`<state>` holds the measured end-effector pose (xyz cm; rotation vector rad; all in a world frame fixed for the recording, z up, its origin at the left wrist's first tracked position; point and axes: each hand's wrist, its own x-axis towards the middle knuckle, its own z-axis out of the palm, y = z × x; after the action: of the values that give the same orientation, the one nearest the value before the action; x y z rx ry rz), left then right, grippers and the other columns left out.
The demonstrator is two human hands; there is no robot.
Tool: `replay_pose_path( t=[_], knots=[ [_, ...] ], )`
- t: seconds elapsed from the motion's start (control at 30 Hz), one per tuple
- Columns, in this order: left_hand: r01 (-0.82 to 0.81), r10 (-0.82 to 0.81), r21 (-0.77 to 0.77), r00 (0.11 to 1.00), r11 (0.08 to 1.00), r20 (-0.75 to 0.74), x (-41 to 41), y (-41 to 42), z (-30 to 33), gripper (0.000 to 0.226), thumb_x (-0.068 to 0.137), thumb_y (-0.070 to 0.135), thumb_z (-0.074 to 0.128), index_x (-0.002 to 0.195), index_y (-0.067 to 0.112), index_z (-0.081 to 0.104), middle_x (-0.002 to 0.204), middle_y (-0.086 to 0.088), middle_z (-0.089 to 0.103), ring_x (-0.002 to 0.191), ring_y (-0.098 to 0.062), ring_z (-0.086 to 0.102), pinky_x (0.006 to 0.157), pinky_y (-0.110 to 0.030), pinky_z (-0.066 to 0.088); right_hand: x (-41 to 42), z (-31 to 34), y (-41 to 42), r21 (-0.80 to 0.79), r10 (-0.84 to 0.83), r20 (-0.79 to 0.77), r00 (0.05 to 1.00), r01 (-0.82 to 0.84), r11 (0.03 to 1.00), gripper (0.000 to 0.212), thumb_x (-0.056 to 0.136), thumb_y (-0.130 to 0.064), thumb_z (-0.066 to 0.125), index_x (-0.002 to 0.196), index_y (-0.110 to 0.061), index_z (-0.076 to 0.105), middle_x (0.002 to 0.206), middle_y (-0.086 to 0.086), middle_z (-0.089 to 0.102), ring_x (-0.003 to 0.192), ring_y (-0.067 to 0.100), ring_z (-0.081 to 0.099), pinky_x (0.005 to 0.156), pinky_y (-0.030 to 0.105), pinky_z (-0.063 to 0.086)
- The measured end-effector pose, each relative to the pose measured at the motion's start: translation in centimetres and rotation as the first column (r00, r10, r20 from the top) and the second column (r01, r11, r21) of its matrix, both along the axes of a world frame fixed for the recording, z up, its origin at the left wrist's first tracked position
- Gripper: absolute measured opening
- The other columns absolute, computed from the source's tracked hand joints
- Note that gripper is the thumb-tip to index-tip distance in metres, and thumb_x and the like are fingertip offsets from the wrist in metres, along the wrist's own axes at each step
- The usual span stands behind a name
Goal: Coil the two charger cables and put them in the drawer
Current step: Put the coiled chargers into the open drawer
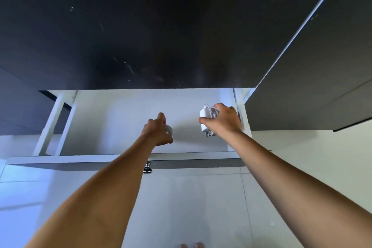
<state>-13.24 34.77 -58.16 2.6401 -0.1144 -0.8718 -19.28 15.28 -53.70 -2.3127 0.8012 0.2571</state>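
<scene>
Below the dark desktop [161,26], a white drawer [120,127] stands pulled out, and both bare hands reach down into it. Over the drawer's right side, close to its right wall, the right hand [223,121] has its fingers curled around a white charger [205,116] with its cable wound around the plug block; the thumb presses the block's near face and the prongs point down towards the drawer's front edge. Whether this bundle touches the drawer floor cannot be told, though its shadow lies just beneath it. Near the drawer's middle, the left hand [159,131] is closed over a second coiled cable [168,129], of which only a small pale loop shows at the hand's right edge; the fingers are folded together around it, knuckles up. Both hands are well apart from one another. At the drawer's front panel, a small metal knob [147,168] hangs beneath the left forearm. Beneath the drawer lies a pale tiled floor [191,207], with toes [191,245] at the bottom edge.
</scene>
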Motion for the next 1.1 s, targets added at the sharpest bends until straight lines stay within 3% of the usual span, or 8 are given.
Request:
replay_pose_path(
  t=[0.23,0.37,0.47,0.57,0.63,0.77,0.9,1.1],
  knots=[
    [0.186,-0.19,0.194,0.982,0.963,0.001,1.0,-1.7,-1.9,0.068,0.066,0.031,0.078,0.118,0.016,0.037,0.117,-0.013,0.038,0.105,-0.036,0.05,0.074,-0.039,0.052,0.2,-2.7,-1.2,-0.004,-0.027,-0.004,1.0,0.027,1.0,0.054,0.068,-0.044,0.071,0.116,-0.025,0.055,0.11,0.005,0.051,0.098,0.024,0.056,0.081,0.037,0.053],
    [0.185,-0.186,0.198,0.983,0.963,-0.013,0.8,-1.9,-1.7,0.08,0.065,0.041,0.081,0.125,0.017,0.035,0.123,-0.013,0.035,0.114,-0.035,0.044,0.082,-0.041,0.052,-0.1,-2.1,-1.3,-0.03,-0.026,0.009,1.0,0.026,0.999,0.055,0.069,-0.042,0.072,0.12,-0.027,0.054,0.106,0.001,0.045,0.099,0.026,0.057,0.073,0.03,0.048],
    [0.121,-0.131,0.178,0.99,0.976,0.047,0.5,-1.3,0.0,0.069,0.074,0.038,0.073,0.13,0.02,0.038,0.125,-0.012,0.035,0.119,-0.034,0.036,0.087,-0.038,0.047,-0.7,-0.4,-1.0,-0.083,0.001,0.013,1.0,0.0,0.997,0.07,0.07,-0.041,0.072,0.131,-0.027,0.042,0.113,0.004,0.046,0.106,0.028,0.054,0.074,0.031,0.046],
    [0.016,-0.019,0.036,0.997,0.999,0.074,0.0,-1.0,2.8,0.05,0.082,0.035,0.064,0.127,0.019,0.048,0.125,-0.012,0.045,0.117,-0.03,0.044,0.087,-0.035,0.045,-1.7,2.1,-0.2,-0.116,0.012,0.044,0.999,-0.007,0.993,0.077,0.067,-0.04,0.075,0.129,-0.02,0.035,0.12,0.004,0.05,0.108,0.029,0.053,0.073,0.032,0.047],
    [-0.16,0.156,-0.174,0.987,0.972,-0.038,-0.5,-1.1,5.7,0.039,0.084,0.044,0.064,0.113,0.018,0.059,0.114,-0.007,0.058,0.099,-0.023,0.058,0.082,-0.03,0.05,-2.2,4.3,0.4,-0.136,0.027,0.067,0.997,-0.018,0.991,0.071,0.066,-0.042,0.075,0.121,-0.015,0.038,0.119,0.003,0.052,0.106,0.028,0.053,0.068,0.03,0.045],
    [-0.526,0.324,-0.463,0.834,0.714,-0.448,-2.3,-1.6,12.6,0.049,0.075,0.055,0.07,0.103,0.015,0.065,0.106,-0.007,0.066,0.092,-0.02,0.066,0.093,-0.036,0.054,-3.5,10.4,1.8,-0.198,0.127,0.113,0.985,-0.103,0.975,0.068,0.068,-0.049,0.075,0.117,-0.014,0.043,0.117,0.003,0.054,0.104,0.024,0.055,0.064,0.025,0.04],
    [-0.53,0.223,-0.543,0.818,0.651,-0.53,-3.8,-2.1,18.9,0.052,0.072,0.051,0.074,0.108,0.014,0.068,0.111,-0.005,0.069,0.102,-0.02,0.067,0.093,-0.031,0.053,-5.0,15.9,3.4,-0.232,0.187,0.179,0.966,-0.143,0.962,0.066,0.072,-0.049,0.073,0.119,-0.013,0.043,0.12,0.003,0.053,0.109,0.025,0.051,0.065,0.027,0.037],
    [-0.528,0.19,-0.612,0.826,0.589,-0.53,-6.3,-1.7,27.8,0.04,0.075,0.03,0.079,0.103,0.002,0.072,0.099,-0.012,0.074,0.093,-0.02,0.072,0.081,-0.026,0.057,-7.4,23.1,5.7,-0.205,0.205,0.295,0.933,-0.148,0.968,0.054,0.076,-0.048,0.068,0.109,-0.012,0.043,0.112,0.003,0.053,0.102,0.024,0.052,0.062,0.028,0.035]
  ],
)
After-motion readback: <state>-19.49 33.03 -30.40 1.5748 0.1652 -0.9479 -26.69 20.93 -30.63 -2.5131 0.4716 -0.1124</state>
